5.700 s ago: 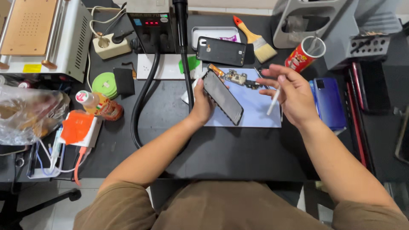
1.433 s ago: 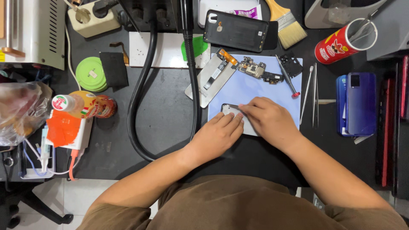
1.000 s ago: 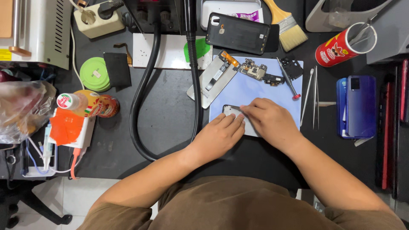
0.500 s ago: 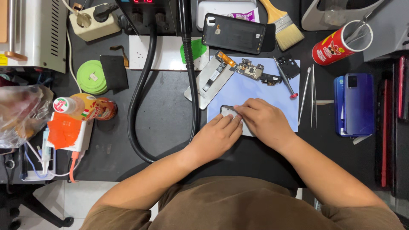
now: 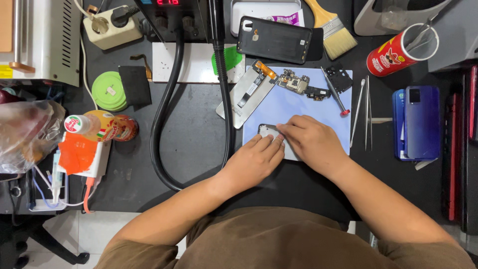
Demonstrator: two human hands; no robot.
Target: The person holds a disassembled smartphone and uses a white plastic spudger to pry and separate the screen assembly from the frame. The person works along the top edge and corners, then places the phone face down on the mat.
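Note:
Both my hands press down on a phone frame [image 5: 268, 131] lying on the pale blue mat [image 5: 308, 104]. My left hand [image 5: 256, 159] lies flat with its fingertips on the frame's near edge. Fingers of my right hand [image 5: 311, 142] are bent over the frame's right side and hide most of it. Only the frame's upper left corner shows. A loose phone screen [image 5: 246, 92] lies tilted at the mat's left edge. Small circuit boards [image 5: 303, 85] and a red-tipped screwdriver [image 5: 334, 93] lie at the mat's far end.
Tweezers [image 5: 366, 112] and a blue phone [image 5: 420, 122] lie to the right. A black phone back [image 5: 274, 40], a brush [image 5: 333, 30] and a red can [image 5: 396, 50] stand at the back. Thick black hoses [image 5: 164, 114] loop on the left, near a bottle [image 5: 102, 127] and green tape [image 5: 107, 90].
Earlier my left hand held the phone up and my right hand held a tool. Now both hands press on the frame flat on the mat; over the last second they barely shift.

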